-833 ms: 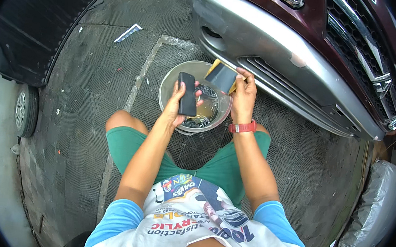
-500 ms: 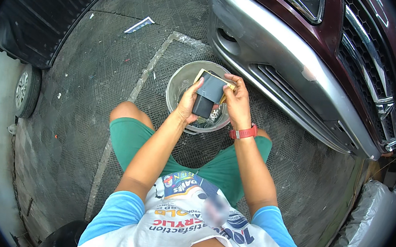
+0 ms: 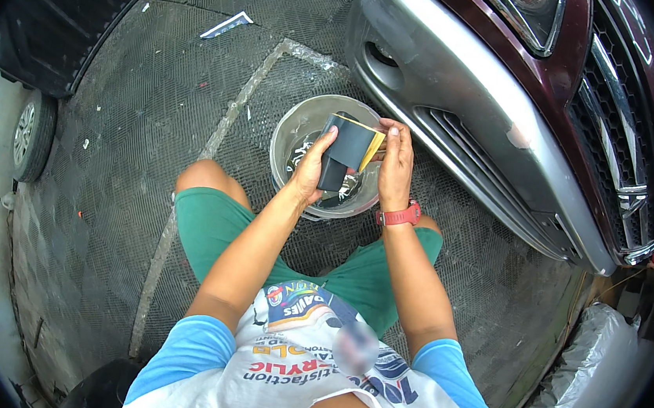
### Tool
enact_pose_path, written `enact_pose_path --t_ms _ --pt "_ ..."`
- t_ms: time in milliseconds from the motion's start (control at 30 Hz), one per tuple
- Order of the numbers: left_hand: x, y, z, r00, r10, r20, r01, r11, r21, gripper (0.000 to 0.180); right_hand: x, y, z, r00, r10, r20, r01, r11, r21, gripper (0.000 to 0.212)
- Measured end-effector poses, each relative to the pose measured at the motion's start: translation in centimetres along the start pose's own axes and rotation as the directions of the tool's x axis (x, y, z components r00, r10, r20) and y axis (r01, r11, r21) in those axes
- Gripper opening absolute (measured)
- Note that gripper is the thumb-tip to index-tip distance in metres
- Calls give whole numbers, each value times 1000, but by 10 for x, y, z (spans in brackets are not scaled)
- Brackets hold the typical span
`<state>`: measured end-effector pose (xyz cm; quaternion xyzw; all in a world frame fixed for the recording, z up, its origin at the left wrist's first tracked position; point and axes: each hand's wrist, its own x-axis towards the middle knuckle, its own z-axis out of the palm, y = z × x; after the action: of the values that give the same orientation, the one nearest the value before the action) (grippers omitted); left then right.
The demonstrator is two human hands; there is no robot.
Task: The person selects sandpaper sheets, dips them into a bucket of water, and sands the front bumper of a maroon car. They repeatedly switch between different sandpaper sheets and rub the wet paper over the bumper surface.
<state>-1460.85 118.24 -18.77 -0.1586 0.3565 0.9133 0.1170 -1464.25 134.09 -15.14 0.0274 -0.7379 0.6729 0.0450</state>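
My left hand (image 3: pixel 313 163) is closed around a black block (image 3: pixel 333 175), thumb along its left side. A sheet of what looks like sandpaper (image 3: pixel 349 141), dark grey with a yellow reverse, lies across the upper part of the block. Its right side bends up and shows the yellow. Beside that yellow edge is my right hand (image 3: pixel 397 167), with its fingertips at the edge and partly hidden behind it. Both hands are over a round grey bucket (image 3: pixel 280 138). Dark liquid with bright reflections shows inside the bucket.
A car's silver bumper (image 3: pixel 449 82) and dark red front stand close on the right. A wheel (image 3: pixel 33 136) and a black ribbed panel (image 3: pixel 70 6) are at the left. A paper strip (image 3: pixel 226 25) lies on the textured floor. A silvery plastic-wrapped bundle (image 3: pixel 582 370) sits at lower right.
The sheet's right side is bent up more, so more yellow shows. My right hand has shifted slightly right, its fingers straighter. The block stays in my left hand. The view has shifted slightly.
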Motion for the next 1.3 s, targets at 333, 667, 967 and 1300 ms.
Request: enact_pose_path --t_ms 333,667,967,1300 --pt "-1 -3 -25 1000 22 -14 -20 989 144 60 0 -24 7 979 8 202 5 998 -64 40" --pt "-6 4 -33 971 -81 227 107 989 -105 62 14 -2 3 981 -48 186 101 952 -289 26" --pt "27 68 -43 974 -58 221 27 989 144 49 48 44 57 994 51 98 -51 999 -2 21" --pt "50 12 -42 967 -248 -58 254 921 295 66 62 370 62 468 883 41 -603 285 745 41"
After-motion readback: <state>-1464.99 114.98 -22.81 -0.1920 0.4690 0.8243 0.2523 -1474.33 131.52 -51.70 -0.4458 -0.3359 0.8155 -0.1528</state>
